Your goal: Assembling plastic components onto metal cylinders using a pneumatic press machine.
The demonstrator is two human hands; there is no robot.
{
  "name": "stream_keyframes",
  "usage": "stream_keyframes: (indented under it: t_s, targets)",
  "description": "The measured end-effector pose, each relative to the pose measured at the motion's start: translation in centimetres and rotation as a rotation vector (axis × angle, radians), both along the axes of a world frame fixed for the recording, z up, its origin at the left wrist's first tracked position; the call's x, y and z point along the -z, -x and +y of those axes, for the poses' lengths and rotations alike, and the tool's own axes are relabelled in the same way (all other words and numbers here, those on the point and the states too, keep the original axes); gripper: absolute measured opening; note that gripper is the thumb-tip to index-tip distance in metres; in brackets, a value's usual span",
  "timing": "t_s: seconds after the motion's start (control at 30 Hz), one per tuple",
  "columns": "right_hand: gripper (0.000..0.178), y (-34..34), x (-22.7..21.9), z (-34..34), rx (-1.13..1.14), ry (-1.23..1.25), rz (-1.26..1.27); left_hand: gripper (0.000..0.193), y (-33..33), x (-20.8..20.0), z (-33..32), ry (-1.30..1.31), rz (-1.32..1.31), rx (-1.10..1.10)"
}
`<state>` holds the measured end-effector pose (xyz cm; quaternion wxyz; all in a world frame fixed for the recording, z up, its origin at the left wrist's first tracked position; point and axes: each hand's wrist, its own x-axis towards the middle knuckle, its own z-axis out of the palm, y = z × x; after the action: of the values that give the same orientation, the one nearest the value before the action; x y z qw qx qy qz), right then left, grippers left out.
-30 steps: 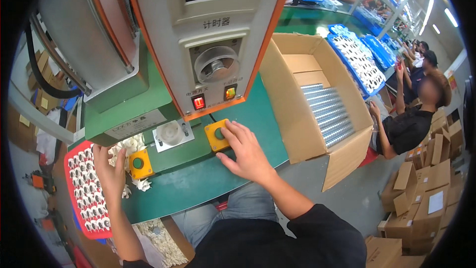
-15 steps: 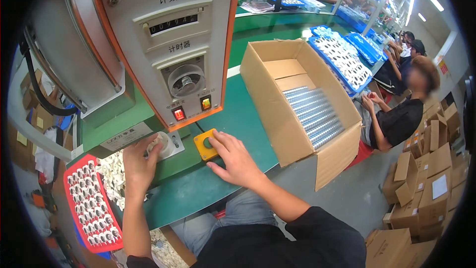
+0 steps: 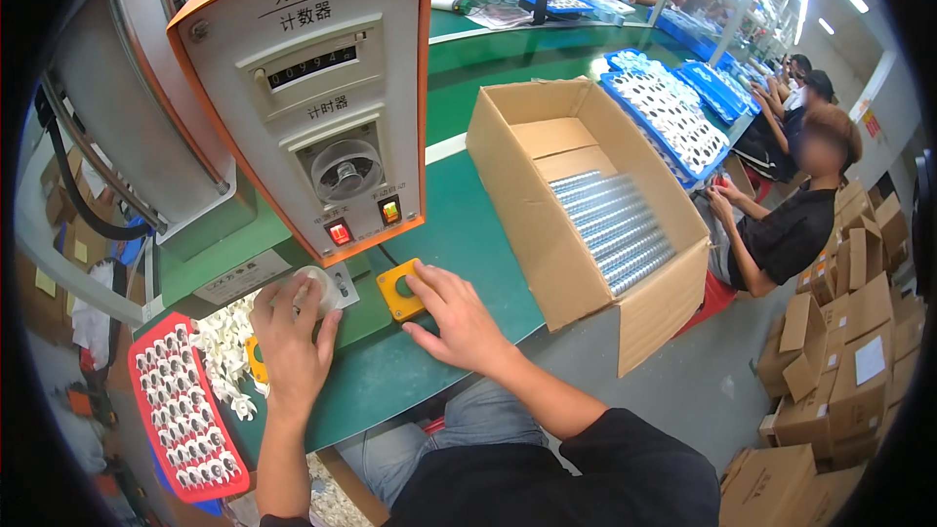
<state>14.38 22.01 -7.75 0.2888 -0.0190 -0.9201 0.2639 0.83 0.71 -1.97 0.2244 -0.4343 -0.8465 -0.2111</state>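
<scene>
Head view: since a second ago, the left hand (image 3: 296, 351) has moved from beside the left yellow button box (image 3: 257, 359) to the clear round fixture (image 3: 325, 285) under the press (image 3: 185, 166), so work now appears centred there. Its fingers curl loosely at the fixture; whether they grip anything cannot be told. The right hand (image 3: 457, 320) lies relaxed, part-spread, grasping nothing, touching the right button box (image 3: 393, 303).

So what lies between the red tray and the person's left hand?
Loose white pieces and a partly hidden yellow button box, in the head view.
</scene>
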Motion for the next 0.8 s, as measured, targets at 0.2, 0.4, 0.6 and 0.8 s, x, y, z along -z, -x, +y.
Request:
stream_keyframes:
  t_s: [0.2, 0.4, 0.6, 0.8]
  targets:
    - [0.07, 0.0, 0.0, 0.1, 0.007, -0.012, 0.001, 0.06, -1.5, -0.9, -0.9, 0.025, -0.032, -0.075]
    - [0.067, 0.0, -0.3, -0.2, 0.012, -0.021, -0.001, 0.057, -2.4, 0.0, -6.6, 0.133, -0.114, -0.19]
    - [0.063, 0.0, -0.4, -0.9, 0.045, -0.06, -0.009, 0.055, -3.2, 1.0, -7.9, 0.089, -0.091, -0.113]
    - [0.059, 0.4, -0.8, -1.0, 0.083, -0.123, -0.006, 0.059, -3.5, 1.2, -7.7, 0.14, -0.129, -0.151]
